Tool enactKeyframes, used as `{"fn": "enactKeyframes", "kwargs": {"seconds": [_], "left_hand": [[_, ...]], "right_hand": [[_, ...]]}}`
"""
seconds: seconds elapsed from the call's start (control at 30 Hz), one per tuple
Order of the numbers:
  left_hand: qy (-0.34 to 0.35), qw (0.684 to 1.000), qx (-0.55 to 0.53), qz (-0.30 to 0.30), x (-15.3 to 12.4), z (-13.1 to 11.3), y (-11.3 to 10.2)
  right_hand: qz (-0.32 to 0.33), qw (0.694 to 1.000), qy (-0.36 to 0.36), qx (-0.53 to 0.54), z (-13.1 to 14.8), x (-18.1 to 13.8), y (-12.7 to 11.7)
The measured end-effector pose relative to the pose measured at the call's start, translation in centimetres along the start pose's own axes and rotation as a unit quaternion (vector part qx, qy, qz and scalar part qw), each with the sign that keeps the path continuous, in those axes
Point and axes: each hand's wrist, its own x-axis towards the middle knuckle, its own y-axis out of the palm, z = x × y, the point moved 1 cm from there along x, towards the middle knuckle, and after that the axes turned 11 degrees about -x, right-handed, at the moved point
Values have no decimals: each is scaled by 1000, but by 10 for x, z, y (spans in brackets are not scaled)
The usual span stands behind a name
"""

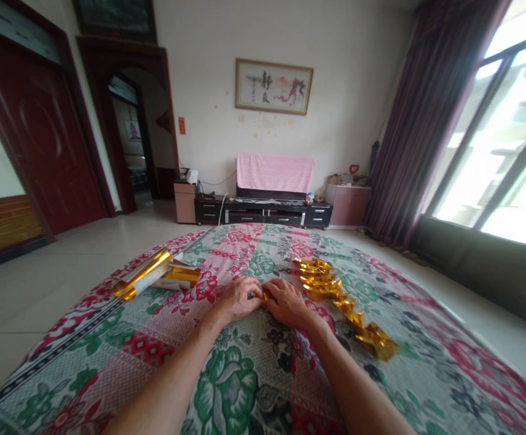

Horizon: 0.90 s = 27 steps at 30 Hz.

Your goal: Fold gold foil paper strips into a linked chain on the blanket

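My left hand and my right hand meet low over the middle of the flowered cloth. Between their fingertips a small bit of gold foil paper shows; most of it is hidden by the fingers. Both hands are closed in a pinch around it, the left with its thumb and forefinger curled into a ring. Just right of my right hand, several folded gold foil pieces lie in a slanting row. To the left of my left hand lie curled sheets of gold foil paper with pale backs.
The flowered cloth covers a broad surface with a rounded far edge. Beyond it stand a low black cabinet and a pink towel draped above it. A purple curtain and window are on the right; dark red doors on the left.
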Motion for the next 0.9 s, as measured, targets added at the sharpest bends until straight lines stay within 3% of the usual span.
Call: {"fn": "enactKeyframes", "kwargs": {"seconds": [0.3, 0.9], "left_hand": [[1, 1000, 3, 1, 1, 0, 1], [-62, 998, 9, 15, 1, 2, 0]], "right_hand": [[1, 1000, 5, 3, 1, 0, -1], [6, 1000, -2, 10, 1, -1, -4]]}}
